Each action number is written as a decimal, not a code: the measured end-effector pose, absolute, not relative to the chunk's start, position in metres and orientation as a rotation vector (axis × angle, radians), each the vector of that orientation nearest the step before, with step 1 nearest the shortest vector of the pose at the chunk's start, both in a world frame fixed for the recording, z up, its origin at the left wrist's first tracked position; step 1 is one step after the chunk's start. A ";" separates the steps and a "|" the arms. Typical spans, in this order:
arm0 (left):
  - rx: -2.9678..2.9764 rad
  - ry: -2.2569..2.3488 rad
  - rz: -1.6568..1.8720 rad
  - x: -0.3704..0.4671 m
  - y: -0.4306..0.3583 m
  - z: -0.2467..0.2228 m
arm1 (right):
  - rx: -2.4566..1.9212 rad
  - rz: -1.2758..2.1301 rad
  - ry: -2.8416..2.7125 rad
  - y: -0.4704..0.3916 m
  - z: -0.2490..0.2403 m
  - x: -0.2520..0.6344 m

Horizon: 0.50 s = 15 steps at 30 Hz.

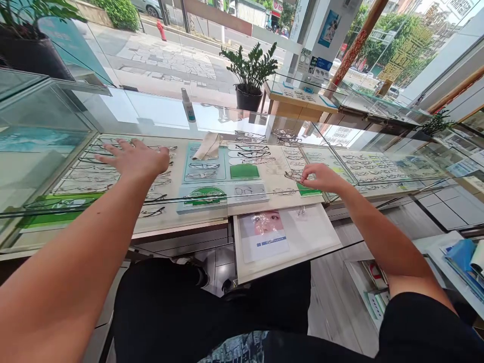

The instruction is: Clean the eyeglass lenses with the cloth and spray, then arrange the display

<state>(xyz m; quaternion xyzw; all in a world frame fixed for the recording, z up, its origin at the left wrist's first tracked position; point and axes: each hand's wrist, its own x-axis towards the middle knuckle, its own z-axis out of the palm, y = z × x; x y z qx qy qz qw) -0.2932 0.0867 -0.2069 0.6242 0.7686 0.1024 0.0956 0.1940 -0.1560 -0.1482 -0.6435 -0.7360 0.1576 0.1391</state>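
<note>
the work surface is a glass-topped display counter (151,113) that stands before a large shop window, with paving, a road and a red hydrant (161,30) visible outside. a spray bottle (188,106) stands upright on the glass; a potted plant (247,70) stands beyond it by the window. rows of eyeglass frames (94,169) fill the left section of the display. the middle section carries a tan cloth (207,145), a green card (244,172) and further frames. below, a white drawer (312,234) is pulled out toward the person and holds a printed sheet (264,237). the left hand (138,159) is wide, palm down, fingers spread above the left rows; contact with the glass cannot be determined. the right hand (319,177) is narrow, thumb and fingers pinched on a pair of glasses (293,176). this pair is located at the right of the middle section, near a second green card (310,190), above the drawer's far right corner.
</note>
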 end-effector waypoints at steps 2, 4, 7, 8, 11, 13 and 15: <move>1.816 2.297 0.268 -0.291 0.091 -0.206 | -1.778 0.774 -2.173 -0.181 -0.145 0.184; 1.773 2.318 0.253 -0.286 0.095 -0.204 | -1.750 1.012 -2.251 -0.200 -0.153 0.173; 1.704 2.338 0.287 -0.277 0.098 -0.201 | -1.780 1.132 -2.364 -0.212 -0.185 0.161; 1.683 2.340 0.304 -0.275 0.098 -0.200 | -1.799 1.096 -2.405 -0.212 -0.200 0.159; 1.642 2.357 0.334 -0.269 0.096 -0.198 | -1.878 0.830 -2.490 -0.199 -0.243 0.161; 1.647 2.372 0.352 -0.267 0.094 -0.197 | -1.938 0.664 -2.477 -0.182 -0.265 0.168; 1.659 2.382 0.350 -0.267 0.093 -0.197 | -1.991 0.508 -2.451 -0.161 -0.280 0.177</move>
